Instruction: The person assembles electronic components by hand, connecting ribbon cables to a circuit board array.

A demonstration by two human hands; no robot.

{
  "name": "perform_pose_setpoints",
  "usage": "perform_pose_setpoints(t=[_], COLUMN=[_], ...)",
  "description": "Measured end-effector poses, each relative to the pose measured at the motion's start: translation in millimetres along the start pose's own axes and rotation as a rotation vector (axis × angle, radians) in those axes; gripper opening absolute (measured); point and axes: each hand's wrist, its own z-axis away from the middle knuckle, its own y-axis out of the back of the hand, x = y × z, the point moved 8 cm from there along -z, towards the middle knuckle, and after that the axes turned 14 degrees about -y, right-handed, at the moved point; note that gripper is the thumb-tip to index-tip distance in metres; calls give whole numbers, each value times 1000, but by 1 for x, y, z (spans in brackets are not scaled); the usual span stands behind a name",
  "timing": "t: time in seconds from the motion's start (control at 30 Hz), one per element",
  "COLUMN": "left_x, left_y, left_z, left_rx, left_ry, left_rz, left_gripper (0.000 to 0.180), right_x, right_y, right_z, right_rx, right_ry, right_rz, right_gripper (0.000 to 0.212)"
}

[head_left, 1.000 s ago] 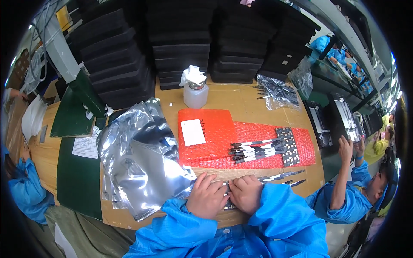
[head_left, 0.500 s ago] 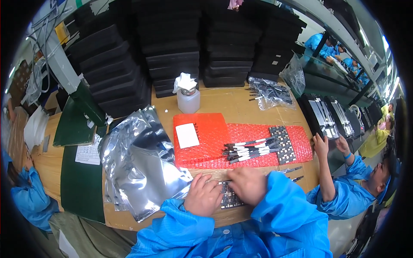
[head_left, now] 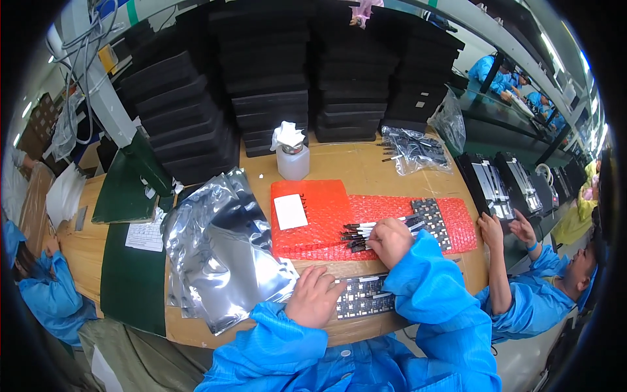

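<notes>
A black circuit board panel (head_left: 367, 295) with rows of light pads lies flat on the table's near edge. My left hand (head_left: 315, 297) rests on its left end, fingers stretched out and lying flat. My right hand (head_left: 390, 242) is above and right of it, over a bunch of thin black-and-white strips (head_left: 356, 234). Its fingers are pinched together at the strips, and the fingertips are partly hidden. The strips lie on red bubble wrap (head_left: 461, 225). A second circuit board panel (head_left: 431, 221) lies on the wrap at their right end.
Silver foil bags (head_left: 222, 261) are at left, beside a green surface (head_left: 130, 281). A red bubble bag (head_left: 320, 202) with a white label lies behind. Farther back are a white bottle (head_left: 293, 163), a clear bag of strips (head_left: 418, 151) and black tray stacks (head_left: 271, 98). A co-worker's hand (head_left: 491, 232) is at right.
My right hand has moved up and away from the near panel to the strips, uncovering more of that panel. My left hand stays at its left end. The whole view has shifted slightly.
</notes>
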Motion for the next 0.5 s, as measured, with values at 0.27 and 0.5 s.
perform_pose_setpoints(t=[0.27,0.5], left_x=[5,7], left_y=[-2,12], left_z=[-6,-3], left_rx=[-106,64], left_ry=[12,33], left_rz=[-155,-68], left_gripper=[30,31], right_x=[-33,-24], right_y=[83,15], right_z=[29,66], right_rx=[152,-348], right_ry=[61,-110], right_rz=[-67,-171], right_gripper=[9,12])
